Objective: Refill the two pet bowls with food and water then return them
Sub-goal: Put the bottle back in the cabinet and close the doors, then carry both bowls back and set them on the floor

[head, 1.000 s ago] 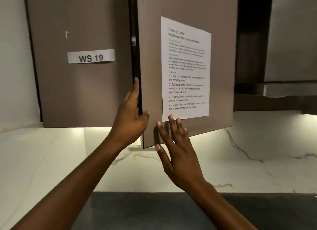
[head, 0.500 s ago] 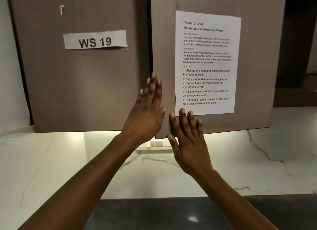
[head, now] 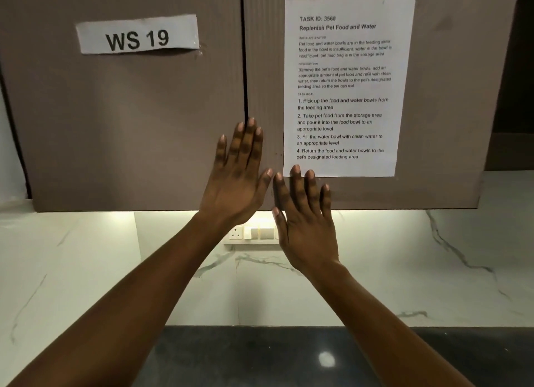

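Note:
No pet bowl, food bag or water source is in view. My left hand (head: 237,181) is flat and open, its fingers over the seam between two brown wall cabinet doors. My right hand (head: 306,222) is also flat and open, held against the lower part of the right door (head: 450,97), its fingertips at the bottom edge of a taped task sheet (head: 346,86). Both doors look closed and flush. Neither hand holds anything.
The left door (head: 115,126) carries a "WS 19" label (head: 137,35). Below the cabinets runs a lit white marble backsplash (head: 404,265) with a socket and switch panel (head: 254,233). A dark countertop (head: 289,357) lies at the bottom.
The right cabinet door has swung from ajar to closed. My left hand left the door's edge and now lies flat over the seam. The view has moved closer.

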